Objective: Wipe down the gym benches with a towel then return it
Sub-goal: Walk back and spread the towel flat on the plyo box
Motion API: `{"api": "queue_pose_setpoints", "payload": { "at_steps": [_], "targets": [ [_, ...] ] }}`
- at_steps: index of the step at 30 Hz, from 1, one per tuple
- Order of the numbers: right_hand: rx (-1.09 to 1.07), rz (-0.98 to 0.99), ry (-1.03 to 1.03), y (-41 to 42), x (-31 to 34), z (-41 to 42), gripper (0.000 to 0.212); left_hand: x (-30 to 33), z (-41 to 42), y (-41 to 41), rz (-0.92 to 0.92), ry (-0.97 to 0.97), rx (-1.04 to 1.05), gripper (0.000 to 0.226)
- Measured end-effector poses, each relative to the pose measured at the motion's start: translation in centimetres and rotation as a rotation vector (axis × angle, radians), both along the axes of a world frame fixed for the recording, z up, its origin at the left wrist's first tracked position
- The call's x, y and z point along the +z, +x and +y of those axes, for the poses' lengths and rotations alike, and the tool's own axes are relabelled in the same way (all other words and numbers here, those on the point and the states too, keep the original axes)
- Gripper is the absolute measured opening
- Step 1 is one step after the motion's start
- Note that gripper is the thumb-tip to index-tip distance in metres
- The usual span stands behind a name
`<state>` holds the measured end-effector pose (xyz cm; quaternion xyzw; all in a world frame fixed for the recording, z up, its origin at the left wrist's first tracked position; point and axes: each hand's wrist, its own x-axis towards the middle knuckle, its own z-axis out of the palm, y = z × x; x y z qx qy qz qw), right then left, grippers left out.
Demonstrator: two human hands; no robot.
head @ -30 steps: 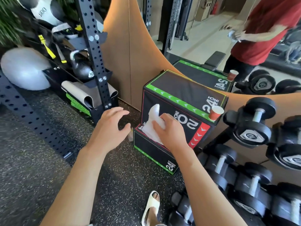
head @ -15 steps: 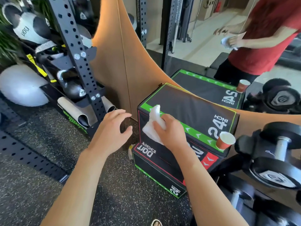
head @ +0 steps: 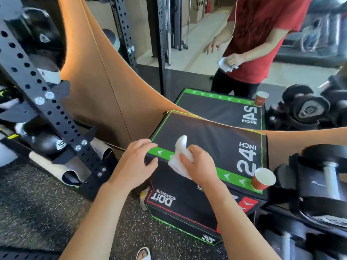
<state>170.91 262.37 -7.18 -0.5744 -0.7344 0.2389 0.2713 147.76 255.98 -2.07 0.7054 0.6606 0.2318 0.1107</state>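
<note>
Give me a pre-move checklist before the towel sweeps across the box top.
1. Towel gripped by right hand: ok.
2. Towel on the box top: ok, at the near green edge.
3. Left hand steadying the box corner: ok, fingers rest on it.
4. Sweep path free: not ok, a cup stands on the near right corner.
5. Cup empty: cannot tell.
</note>
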Motion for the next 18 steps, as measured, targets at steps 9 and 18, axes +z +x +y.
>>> {"api": "queue_pose_setpoints", "payload": {
  "at_steps": [9, 18],
  "targets": [
    [-0.29, 0.002, -0.101, -2.5, -1.5, 4.4, 0.022, -1.2, 11.2, -2.7, -0.017, -0.043, -0.247, 0.043],
    [-0.482, -0.066, -0.223, 2.1, -4.8, 5.5, 0.033, -4.7, 16.5, 2.7, -0.048, -0.087, -0.408, 0.043]
  ]
}}
